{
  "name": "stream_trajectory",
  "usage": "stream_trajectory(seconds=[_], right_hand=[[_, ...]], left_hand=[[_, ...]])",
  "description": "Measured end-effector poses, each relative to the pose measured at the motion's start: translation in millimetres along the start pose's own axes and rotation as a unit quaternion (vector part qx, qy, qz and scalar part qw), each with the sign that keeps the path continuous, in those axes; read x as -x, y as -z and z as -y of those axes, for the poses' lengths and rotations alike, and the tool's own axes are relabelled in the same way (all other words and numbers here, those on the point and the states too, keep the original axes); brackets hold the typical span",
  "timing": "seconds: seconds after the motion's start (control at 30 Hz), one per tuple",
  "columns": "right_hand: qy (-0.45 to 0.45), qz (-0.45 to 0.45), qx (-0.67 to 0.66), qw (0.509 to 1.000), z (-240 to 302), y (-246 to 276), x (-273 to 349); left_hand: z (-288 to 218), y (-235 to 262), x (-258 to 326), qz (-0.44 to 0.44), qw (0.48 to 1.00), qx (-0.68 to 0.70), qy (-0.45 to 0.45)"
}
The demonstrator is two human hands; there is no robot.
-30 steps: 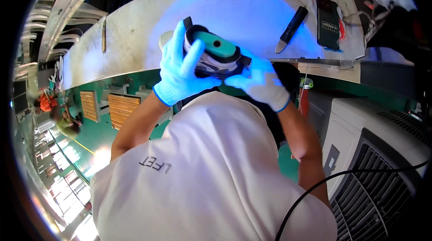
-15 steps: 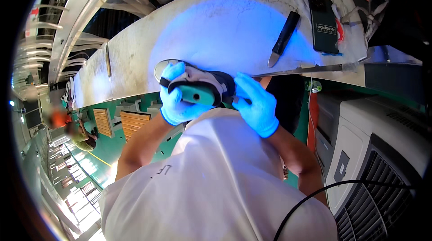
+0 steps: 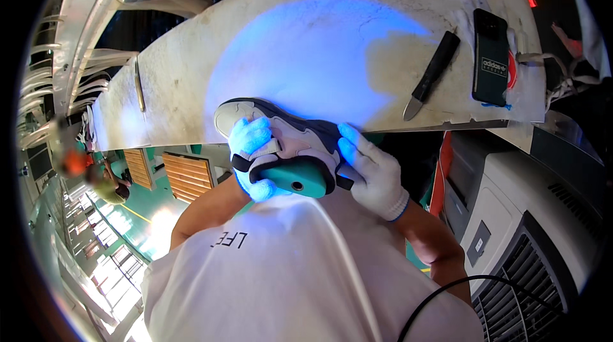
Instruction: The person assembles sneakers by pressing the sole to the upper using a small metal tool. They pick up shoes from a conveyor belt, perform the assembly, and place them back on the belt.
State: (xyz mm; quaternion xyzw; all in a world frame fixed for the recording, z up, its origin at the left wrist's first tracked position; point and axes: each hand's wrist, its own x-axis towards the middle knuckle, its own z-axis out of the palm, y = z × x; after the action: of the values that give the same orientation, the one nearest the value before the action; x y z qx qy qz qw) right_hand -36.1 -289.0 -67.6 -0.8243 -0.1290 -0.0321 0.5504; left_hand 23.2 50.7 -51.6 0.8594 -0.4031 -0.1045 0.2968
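Now lying lower and flatter than a moment ago: the grey, black and white sneaker with a teal heel part [image 3: 287, 150], no longer raised and tilted up over the worn pale tabletop [image 3: 191, 87], but brought down to its near edge, toe pointing to the left, heel toward the body. Being gripped from both sides: left hand in a white knit glove [image 3: 252, 154], tinted blue by the light, wrapping closed around the toe and middle part, fingers curled over the upper; right hand in a white knit glove [image 3: 373, 173] closing on the heel side, fingers pressing against the back of the sneaker. Judging from this, moving from turning and looking to holding firm against the edge, perhaps for pressing or closer checking. Shining on the tabletop behind the sneaker: a wide blue patch of light. Lying well apart to the right, untouched: a black-handled knife with a short metal blade [image 3: 431, 77] and, just beside it, a dark rectangular phone [image 3: 490, 58]. Resting far to the left: a thin metal tool [image 3: 138, 83]. About containers: none showing in this view, so nothing to report inside any.
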Motion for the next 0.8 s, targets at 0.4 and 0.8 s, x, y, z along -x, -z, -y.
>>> stream_trajectory(seconds=[0.4, 0.8], right_hand=[[-0.122, 0.140, 0.024, 0.982, 44.3, 66.0, -102.4], [-0.136, -0.207, 0.416, 0.875, -42.4, 61.9, -125.3]], left_hand=[[-85.0, -4.4, -101.5, -0.364, 0.915, -0.127, 0.118], [-41.4, 93.5, -115.8, -0.147, 0.963, -0.134, 0.183]])
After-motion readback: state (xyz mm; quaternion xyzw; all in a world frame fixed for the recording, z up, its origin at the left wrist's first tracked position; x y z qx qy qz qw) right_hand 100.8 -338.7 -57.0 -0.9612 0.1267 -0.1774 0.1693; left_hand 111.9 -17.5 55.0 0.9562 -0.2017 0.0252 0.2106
